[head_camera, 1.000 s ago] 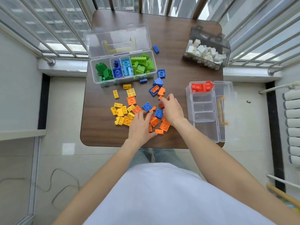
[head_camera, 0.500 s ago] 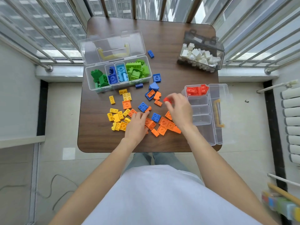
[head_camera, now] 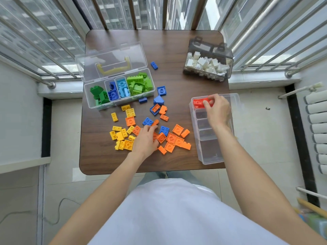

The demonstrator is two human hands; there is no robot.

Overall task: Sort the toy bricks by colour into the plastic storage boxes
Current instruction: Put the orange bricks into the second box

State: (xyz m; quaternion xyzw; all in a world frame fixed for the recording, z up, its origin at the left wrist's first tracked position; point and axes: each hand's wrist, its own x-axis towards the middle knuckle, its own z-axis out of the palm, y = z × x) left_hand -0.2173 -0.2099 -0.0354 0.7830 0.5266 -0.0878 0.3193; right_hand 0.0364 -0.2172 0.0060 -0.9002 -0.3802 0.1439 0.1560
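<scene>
Right hand (head_camera: 216,110): held over the far compartment of the divided box (head_camera: 210,156) at the table's right edge; its curled fingertips are among the red bricks (head_camera: 199,103) there, and whether one is pinched cannot be told.
Left hand (head_camera: 146,140): laid on the loose pile at the middle of the table (head_camera: 99,156), fingers relaxed and spread over orange bricks (head_camera: 174,138); nothing is seen to be gripped.
Yellow bricks (head_camera: 123,135): gathered just left of the left hand, a few scattered further back.
Blue bricks (head_camera: 160,98): scattered between the pile and the far-left box.
Far-left box (head_camera: 92,105): lid propped open; dark green, blue, light blue and light green bricks are kept in separate compartments.
Dark clear box (head_camera: 208,75): placed at the far right corner, filled with white bricks (head_camera: 207,65).
Divided box, nearer compartments: seen without bricks.
</scene>
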